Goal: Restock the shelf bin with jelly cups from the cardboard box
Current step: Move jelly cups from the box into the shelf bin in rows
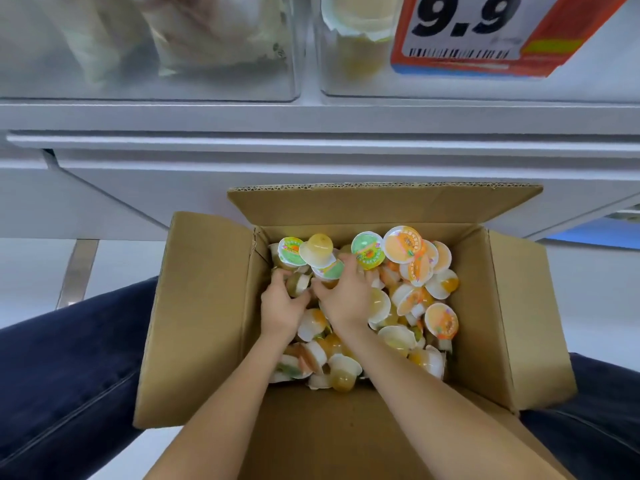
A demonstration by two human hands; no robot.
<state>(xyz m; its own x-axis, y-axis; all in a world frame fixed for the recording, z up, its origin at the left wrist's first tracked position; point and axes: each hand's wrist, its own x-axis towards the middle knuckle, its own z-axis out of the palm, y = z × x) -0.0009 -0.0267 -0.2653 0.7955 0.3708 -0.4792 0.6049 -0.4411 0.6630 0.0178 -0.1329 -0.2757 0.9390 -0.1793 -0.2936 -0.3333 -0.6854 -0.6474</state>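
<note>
An open cardboard box (204, 306) sits between my knees, filled with several small jelly cups (403, 249) with orange, green and yellow lids. Both hands are down in the pile at the box's left middle. My left hand (282, 306) curls around cups near the left wall. My right hand (346, 294) presses over cups beside it, fingers bent around them. Above, on the white shelf, a clear shelf bin (353, 64) holds a few yellow jelly cups (360, 15).
A second clear bin (149, 64) with wrapped goods stands left of the jelly bin. An orange price tag (485, 32) reading 9.9 hangs at the upper right. The white shelf edge (311, 140) overhangs the box. My legs in dark trousers (69, 358) flank the box.
</note>
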